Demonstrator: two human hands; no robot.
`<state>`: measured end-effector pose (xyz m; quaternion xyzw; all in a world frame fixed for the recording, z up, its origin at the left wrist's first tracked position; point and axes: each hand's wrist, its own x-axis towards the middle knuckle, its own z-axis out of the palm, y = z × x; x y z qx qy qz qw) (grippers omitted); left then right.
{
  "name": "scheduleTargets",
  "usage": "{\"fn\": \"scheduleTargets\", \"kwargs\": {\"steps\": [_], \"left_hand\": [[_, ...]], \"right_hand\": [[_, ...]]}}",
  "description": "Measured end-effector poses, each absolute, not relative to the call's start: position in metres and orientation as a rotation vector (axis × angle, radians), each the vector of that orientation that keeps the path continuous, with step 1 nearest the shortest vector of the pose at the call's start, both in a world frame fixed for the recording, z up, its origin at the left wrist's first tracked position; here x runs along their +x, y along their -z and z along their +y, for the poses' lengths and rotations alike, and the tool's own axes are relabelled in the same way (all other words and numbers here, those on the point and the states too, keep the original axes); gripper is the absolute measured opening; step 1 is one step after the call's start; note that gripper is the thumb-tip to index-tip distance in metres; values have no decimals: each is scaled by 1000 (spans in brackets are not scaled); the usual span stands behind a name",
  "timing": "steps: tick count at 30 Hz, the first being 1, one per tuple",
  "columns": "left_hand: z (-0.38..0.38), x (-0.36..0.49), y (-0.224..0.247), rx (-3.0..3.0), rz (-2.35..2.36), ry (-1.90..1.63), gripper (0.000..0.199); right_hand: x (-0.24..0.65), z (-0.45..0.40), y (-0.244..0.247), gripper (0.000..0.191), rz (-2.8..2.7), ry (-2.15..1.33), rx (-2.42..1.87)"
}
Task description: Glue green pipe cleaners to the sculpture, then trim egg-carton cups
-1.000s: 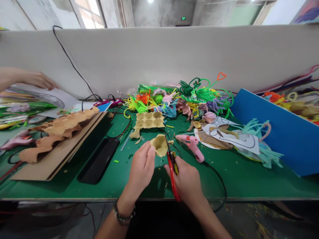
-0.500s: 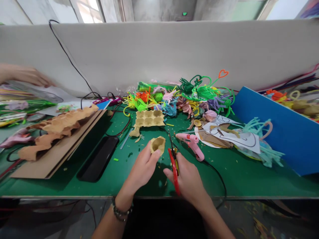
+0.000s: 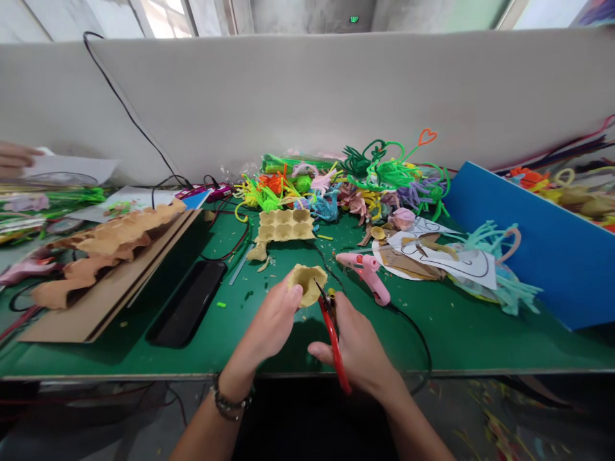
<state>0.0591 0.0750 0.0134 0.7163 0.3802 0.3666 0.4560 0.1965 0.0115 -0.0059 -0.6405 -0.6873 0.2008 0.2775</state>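
Between the thumb and fingers of my left hand (image 3: 273, 320) is a small tan cardboard cup (image 3: 312, 285), its hollow facing up toward me. My right hand (image 3: 358, 346) holds red-handled scissors (image 3: 331, 333), with their blades at the right side of the cup. Behind my hands lies a tan egg-carton piece (image 3: 284, 225) with several hollows. A pink glue gun (image 3: 368, 275) rests on the green table (image 3: 298, 358) to the right of the scissors.
A black phone (image 3: 187, 304) and stacked cardboard (image 3: 100, 288) lie at left. Colourful pipe cleaners (image 3: 331, 186) pile up at the back. Paper cutouts (image 3: 456, 259) and a blue board (image 3: 519, 237) are on the right. Another person's hand (image 3: 16, 157) holds paper at far left.
The scissors have moved left, and their blades are now at the cup. My left hand has turned the cup slightly. The other person's hand has moved left, with a paper sheet raised.
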Motion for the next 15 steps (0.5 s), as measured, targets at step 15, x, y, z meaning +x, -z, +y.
{"fn": "scheduleTargets", "kwargs": {"steps": [15], "left_hand": [[83, 60, -9, 1867, 896, -800, 33]], "right_hand": [[195, 15, 16, 36, -1827, -126, -2057]]}}
